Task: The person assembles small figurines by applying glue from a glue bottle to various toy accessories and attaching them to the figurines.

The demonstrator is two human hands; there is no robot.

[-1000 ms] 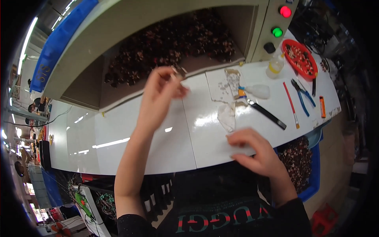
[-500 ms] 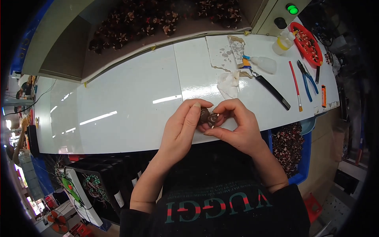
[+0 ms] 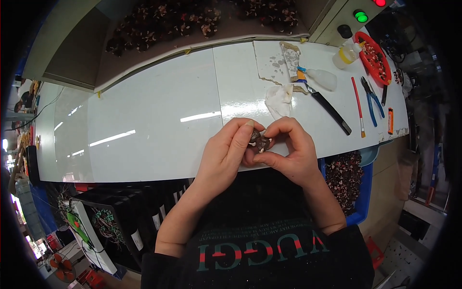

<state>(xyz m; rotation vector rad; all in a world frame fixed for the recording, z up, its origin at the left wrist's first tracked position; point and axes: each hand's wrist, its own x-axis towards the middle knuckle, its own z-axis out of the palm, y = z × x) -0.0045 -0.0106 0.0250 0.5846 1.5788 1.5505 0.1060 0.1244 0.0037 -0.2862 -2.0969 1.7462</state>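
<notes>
The white table point(image 3: 154, 115) spread under everything, with the beige booth point(image 3: 67, 58) at 11 o'clock from the hands and a blue crate point(image 3: 364, 188) at 4 o'clock. A second earlier the left hand point(image 3: 226, 147) had been up beside the booth's dark heap and the right hand point(image 3: 302, 159) well apart; now they had met over the table's near edge. Each was narrowed in a pinch on the brown piece point(image 3: 263, 143), the left from 9 o'clock, the right from 3. Its two small lumps touched; whether they were joined could not be told.
</notes>
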